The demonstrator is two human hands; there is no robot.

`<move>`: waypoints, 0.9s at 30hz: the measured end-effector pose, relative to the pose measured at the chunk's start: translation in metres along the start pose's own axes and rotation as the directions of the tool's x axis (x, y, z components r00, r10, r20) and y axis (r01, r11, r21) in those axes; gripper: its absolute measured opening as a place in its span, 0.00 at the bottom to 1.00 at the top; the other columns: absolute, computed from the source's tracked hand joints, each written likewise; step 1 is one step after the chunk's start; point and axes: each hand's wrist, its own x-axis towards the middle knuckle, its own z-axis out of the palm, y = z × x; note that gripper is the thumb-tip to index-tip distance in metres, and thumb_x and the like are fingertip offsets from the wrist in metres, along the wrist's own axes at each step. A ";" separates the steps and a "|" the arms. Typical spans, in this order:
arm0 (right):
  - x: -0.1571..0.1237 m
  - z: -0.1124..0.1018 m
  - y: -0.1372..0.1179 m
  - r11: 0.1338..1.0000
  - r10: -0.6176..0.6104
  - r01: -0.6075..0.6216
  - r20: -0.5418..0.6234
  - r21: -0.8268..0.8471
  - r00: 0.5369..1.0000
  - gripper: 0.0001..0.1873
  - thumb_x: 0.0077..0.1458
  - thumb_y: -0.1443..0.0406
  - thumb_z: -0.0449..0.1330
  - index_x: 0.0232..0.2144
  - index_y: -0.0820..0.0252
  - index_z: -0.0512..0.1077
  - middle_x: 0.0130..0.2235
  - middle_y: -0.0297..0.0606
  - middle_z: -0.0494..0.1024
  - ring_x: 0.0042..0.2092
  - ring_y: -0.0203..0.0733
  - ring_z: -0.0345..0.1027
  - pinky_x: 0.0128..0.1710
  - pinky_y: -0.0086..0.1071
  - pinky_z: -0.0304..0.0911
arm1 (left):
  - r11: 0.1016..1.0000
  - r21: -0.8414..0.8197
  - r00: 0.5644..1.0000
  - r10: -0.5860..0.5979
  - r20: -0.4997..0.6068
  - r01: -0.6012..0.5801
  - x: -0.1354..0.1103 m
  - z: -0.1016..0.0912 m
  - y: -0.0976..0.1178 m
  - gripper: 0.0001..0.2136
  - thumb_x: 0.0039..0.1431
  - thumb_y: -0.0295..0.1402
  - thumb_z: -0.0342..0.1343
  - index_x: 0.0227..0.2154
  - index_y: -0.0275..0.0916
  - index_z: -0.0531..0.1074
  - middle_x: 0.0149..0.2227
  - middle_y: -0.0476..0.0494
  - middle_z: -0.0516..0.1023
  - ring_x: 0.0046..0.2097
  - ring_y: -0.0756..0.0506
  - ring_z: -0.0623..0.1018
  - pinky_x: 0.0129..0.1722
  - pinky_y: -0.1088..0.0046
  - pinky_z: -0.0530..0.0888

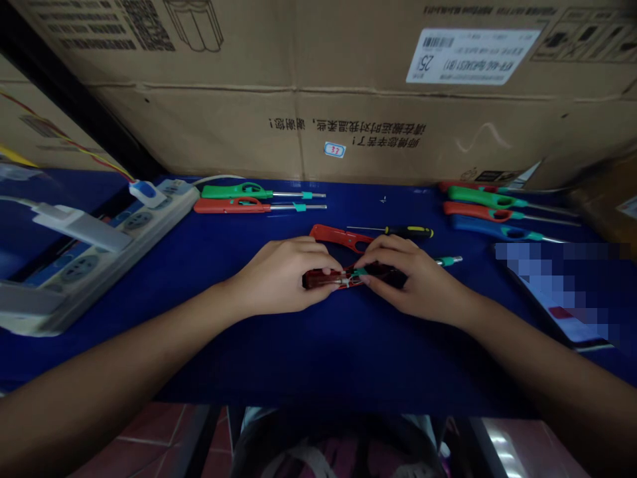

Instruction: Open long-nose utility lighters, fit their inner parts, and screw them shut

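Observation:
A red gas lighter with its inside laid bare (328, 277) lies lengthwise between my hands, just over the blue table. My left hand (288, 275) is closed on its handle end, thumb in front and fingers behind. Thumb and fingertips of my right hand (411, 275) pinch the lighter near a small green part (359, 272); a pale wire shows beside it. The metal nozzle with its green tip (449, 261) sticks out past my right hand. Behind my fingers lies a loose red casing half (338, 235). A black and yellow screwdriver (411, 232) rests beyond my right hand.
Two lighters, one green (223, 192) and one red (223, 206), lie at back left. Several more, including a blue one (485, 228), lie at right above a phone-like device (552, 292). A power strip (94, 265) with plugs stands left; a large cardboard box (223, 133) closes off the back.

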 end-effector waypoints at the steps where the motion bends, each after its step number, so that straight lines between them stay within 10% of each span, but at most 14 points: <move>1: 0.000 0.000 0.000 1.000 0.001 -0.001 0.006 -0.004 1.000 0.09 0.63 0.68 0.60 0.45 0.58 0.77 0.42 0.41 0.74 0.45 0.42 0.69 0.48 0.38 0.65 | 1.000 -0.002 1.000 0.001 -0.005 -0.001 0.000 0.000 0.000 0.08 0.61 0.35 0.61 0.43 0.45 0.80 0.39 0.52 0.82 0.43 0.47 0.80 0.44 0.71 0.74; 27: -0.003 0.006 0.005 0.991 0.028 -0.020 0.062 -0.129 0.998 0.13 0.65 0.61 0.61 0.50 0.53 0.74 0.51 0.42 0.74 0.54 0.48 0.68 0.54 0.46 0.62 | 0.970 -0.210 0.992 -0.129 -0.011 0.124 0.003 0.007 0.000 0.06 0.63 0.37 0.61 0.38 0.42 0.79 0.36 0.50 0.77 0.35 0.51 0.76 0.35 0.74 0.71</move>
